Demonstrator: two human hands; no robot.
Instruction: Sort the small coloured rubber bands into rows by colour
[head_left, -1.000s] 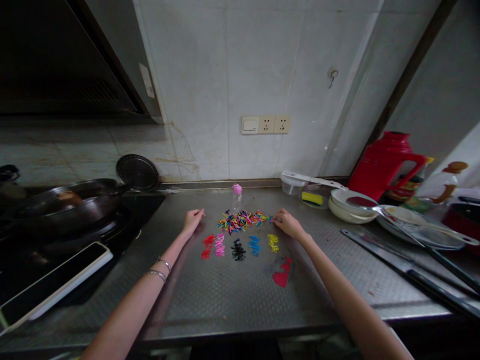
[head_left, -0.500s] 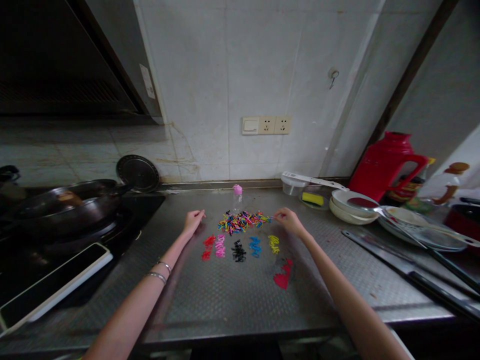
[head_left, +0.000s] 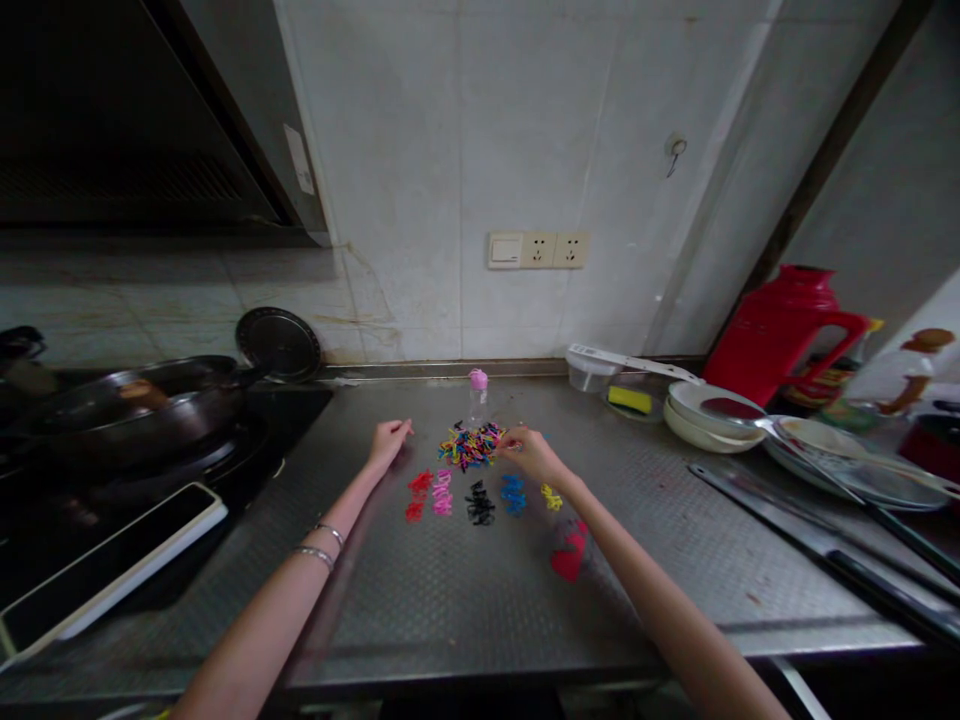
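A mixed pile of small coloured rubber bands [head_left: 471, 445] lies mid-counter. My right hand [head_left: 531, 452] is over its right edge, fingertips pinched at the bands. My left hand [head_left: 388, 440] rests on the counter left of the pile, its fingers curled together; what they hold, if anything, is hidden. In front of the pile lie sorted groups: red bands [head_left: 418, 496], pink bands [head_left: 442, 493], black bands [head_left: 480, 504], blue bands [head_left: 513, 495] and yellow bands [head_left: 552, 497], the last partly behind my right wrist. A clear bottle with a pink cap [head_left: 478, 380] stands behind the pile.
A clear bag with a red print [head_left: 570, 552] lies by my right forearm. On the left are a phone [head_left: 112, 565] and a wok [head_left: 142, 400] on the stove. Toward the right are a yellow sponge [head_left: 630, 400], bowls [head_left: 701, 430], a knife [head_left: 765, 510] and a red thermos [head_left: 780, 335].
My right hand has moved left, from beside the pile onto its right edge, and my forearm now overlaps the clear bag. The left hand has stayed in place.
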